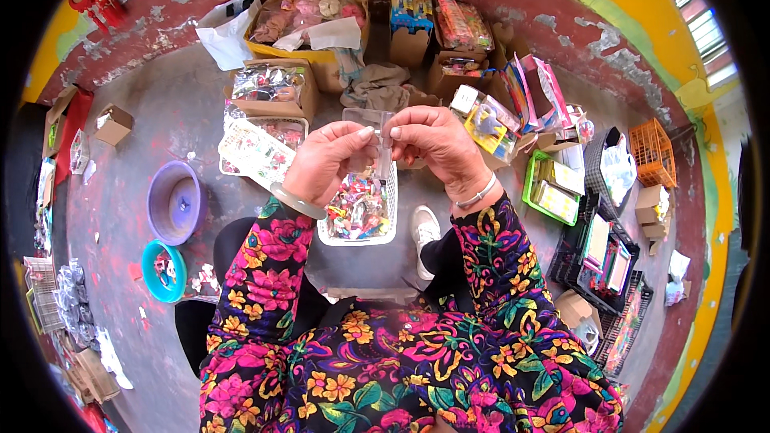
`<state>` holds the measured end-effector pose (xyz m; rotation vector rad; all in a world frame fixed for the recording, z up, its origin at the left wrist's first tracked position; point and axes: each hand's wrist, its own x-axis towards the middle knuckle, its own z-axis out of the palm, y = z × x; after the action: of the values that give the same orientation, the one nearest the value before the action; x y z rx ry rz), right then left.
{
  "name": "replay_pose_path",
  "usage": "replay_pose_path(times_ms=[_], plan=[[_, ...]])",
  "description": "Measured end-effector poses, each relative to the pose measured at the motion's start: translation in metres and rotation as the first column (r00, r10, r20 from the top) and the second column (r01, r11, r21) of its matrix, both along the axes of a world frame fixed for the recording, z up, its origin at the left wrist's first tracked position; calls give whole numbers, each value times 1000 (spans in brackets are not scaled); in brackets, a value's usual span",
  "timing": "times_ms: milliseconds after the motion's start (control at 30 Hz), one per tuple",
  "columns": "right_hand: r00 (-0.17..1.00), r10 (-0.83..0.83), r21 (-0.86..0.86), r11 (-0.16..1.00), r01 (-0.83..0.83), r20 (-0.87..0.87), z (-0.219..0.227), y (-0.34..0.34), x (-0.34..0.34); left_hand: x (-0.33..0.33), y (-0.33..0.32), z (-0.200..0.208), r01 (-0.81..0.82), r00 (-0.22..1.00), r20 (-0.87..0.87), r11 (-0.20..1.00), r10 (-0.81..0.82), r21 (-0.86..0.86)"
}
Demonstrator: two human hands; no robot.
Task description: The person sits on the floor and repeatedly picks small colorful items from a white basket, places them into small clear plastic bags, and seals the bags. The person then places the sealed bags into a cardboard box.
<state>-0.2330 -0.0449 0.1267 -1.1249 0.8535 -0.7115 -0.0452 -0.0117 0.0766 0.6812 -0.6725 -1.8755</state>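
My left hand [325, 162] and my right hand [439, 144] are raised close together in front of me, fingers pinched. Between them is a small clear plastic box [384, 156], see-through and hard to make out in detail. The fingertips of both hands grip its sides. Directly below stands a white plastic basket [392, 220], filled with small, brightly coloured wrapped pieces. My left wrist carries a pale bangle [298, 202], and a thin bracelet [479, 192] circles the right one.
Cardboard boxes [309, 72] of packaged goods line the far wall. Another white basket [233, 152] stands left of my hands. A purple basin [175, 200] and a teal basin [180, 282] sit further left. Right are a green tray [529, 184], black crates [589, 273] and an orange crate [654, 152].
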Motion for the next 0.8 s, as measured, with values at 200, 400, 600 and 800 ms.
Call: replay_pose_path(times_ms=[200, 400, 600, 800], plan=[[998, -23, 70, 997, 19, 55, -7, 3, -1, -9, 1, 1, 36, 993, -114, 994, -24, 106], [999, 8, 112, 994, -12, 34, -10, 1, -2, -6, 0, -6, 39, 978, 208, 988, -8, -147], [998, -45, 143, 989, 49, -36, -5, -1, -4, -16, 1, -9, -117, 967, 200, 971, 160, -207], [996, -82, 95, 992, 84, -28, -6, 0, -1, -15, 2, -2, -96, 994, 52, 995, 98, -34]])
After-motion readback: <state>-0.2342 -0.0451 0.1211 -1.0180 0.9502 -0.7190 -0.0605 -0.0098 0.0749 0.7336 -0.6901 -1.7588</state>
